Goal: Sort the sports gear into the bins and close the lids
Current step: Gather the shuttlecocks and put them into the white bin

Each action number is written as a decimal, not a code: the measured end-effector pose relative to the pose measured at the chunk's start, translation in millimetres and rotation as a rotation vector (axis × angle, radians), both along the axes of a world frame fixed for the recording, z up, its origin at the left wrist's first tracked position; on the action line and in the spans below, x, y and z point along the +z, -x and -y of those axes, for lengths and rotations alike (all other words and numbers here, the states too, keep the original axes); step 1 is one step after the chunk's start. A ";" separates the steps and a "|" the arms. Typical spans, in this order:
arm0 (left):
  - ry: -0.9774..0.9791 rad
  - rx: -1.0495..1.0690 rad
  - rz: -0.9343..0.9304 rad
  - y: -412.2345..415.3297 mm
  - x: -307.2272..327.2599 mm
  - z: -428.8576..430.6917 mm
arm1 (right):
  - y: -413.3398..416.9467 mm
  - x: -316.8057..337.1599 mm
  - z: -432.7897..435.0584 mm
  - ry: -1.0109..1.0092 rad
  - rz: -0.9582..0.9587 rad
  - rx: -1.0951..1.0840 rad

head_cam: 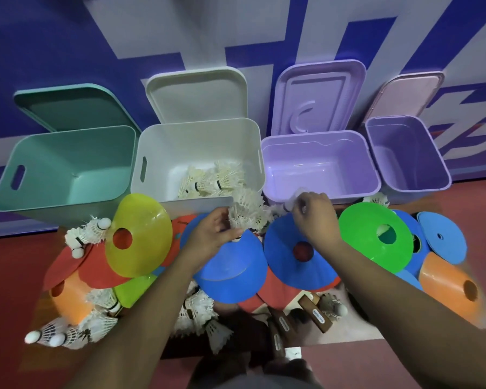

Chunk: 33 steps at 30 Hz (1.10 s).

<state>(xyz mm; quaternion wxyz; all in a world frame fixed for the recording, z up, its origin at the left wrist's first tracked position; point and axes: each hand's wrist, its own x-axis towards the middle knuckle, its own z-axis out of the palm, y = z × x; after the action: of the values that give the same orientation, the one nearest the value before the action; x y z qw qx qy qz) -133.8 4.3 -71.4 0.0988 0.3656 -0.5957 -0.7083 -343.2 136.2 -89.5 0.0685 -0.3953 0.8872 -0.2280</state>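
Observation:
Four open bins stand against the wall: a teal bin (pixel 65 153), a white bin (pixel 197 136) with several shuttlecocks (pixel 208 181) inside, a lilac bin (pixel 320 161) and a smaller purple bin (pixel 404 153). My left hand (pixel 211 234) grips a bunch of white shuttlecocks (pixel 246 209) just in front of the white bin. My right hand (pixel 312 214) pinches another shuttlecock (pixel 291 204) at the lilac bin's front rim. Below my hands lie two blue cones (pixel 233 273).
Each bin's lid leans on the blue wall behind it. Yellow cone (pixel 141 231), green cone (pixel 376 237), orange cone (pixel 446 287), red discs (pixel 96 270) and loose shuttlecocks (pixel 87 231) are scattered on the red floor. Wooden paddle handles (pixel 314 313) lie near my body.

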 end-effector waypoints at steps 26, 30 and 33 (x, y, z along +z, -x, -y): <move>0.916 -0.087 0.170 0.6 49.4 105.3 | -47.2 77.1 83.8 0.138 0.417 0.008; 0.806 -0.272 0.074 -4.4 34.0 60.6 | -42.2 56.2 33.4 0.045 0.322 -0.015; 0.787 -0.396 0.167 -1.6 6.8 37.7 | -36.5 29.0 4.6 -0.076 0.246 -0.043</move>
<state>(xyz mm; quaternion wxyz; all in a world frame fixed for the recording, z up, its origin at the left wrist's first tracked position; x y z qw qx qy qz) -132.2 -33.4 -64.6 0.0443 0.2348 -0.8843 -0.4011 -306.8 131.6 -60.4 0.1869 -0.3422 0.8884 -0.2425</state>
